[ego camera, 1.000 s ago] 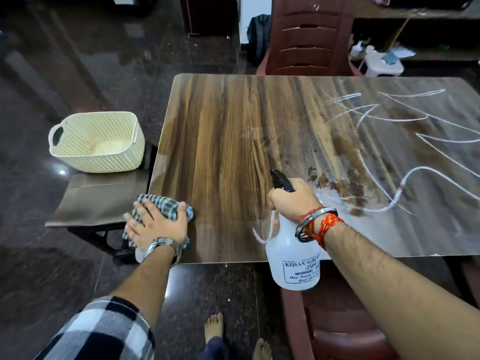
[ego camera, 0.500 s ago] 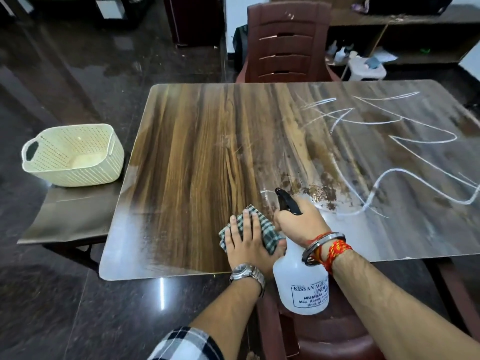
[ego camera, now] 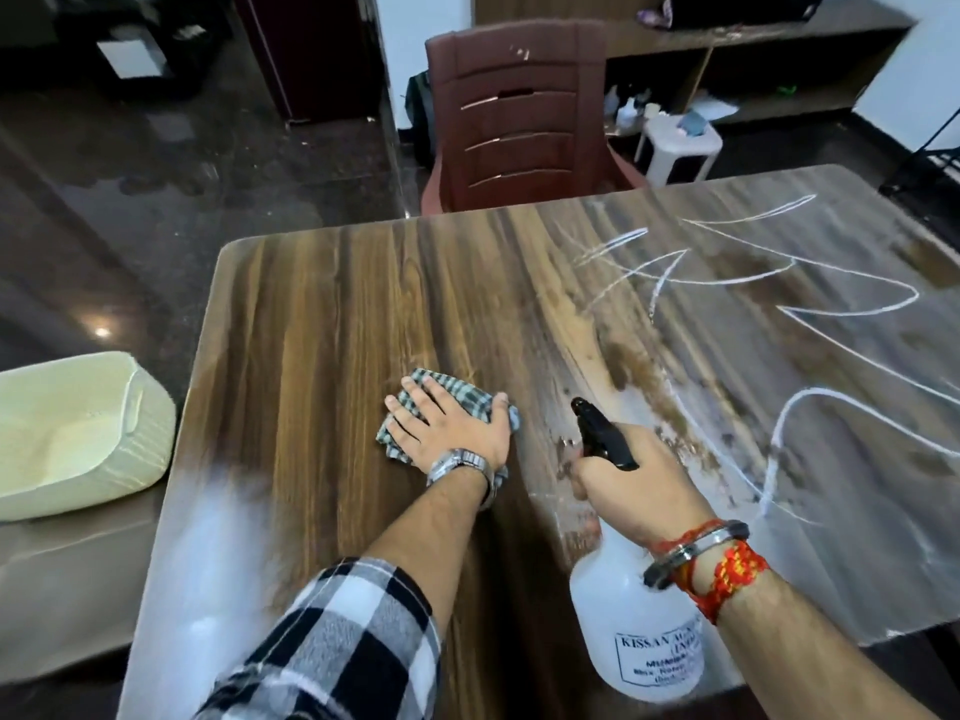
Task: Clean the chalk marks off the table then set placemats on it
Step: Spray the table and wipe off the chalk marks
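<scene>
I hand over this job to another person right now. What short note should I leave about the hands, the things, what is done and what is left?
Left hand: flat on the cloth, pressing it on the table.
Right hand: grips the spray bottle at its trigger, nozzle toward the chalk marks.
Done: the table's left half shows no chalk; near the nozzle it looks wet.
Left: wipe the marks on the right half, then set placemats; none in view.
</scene>
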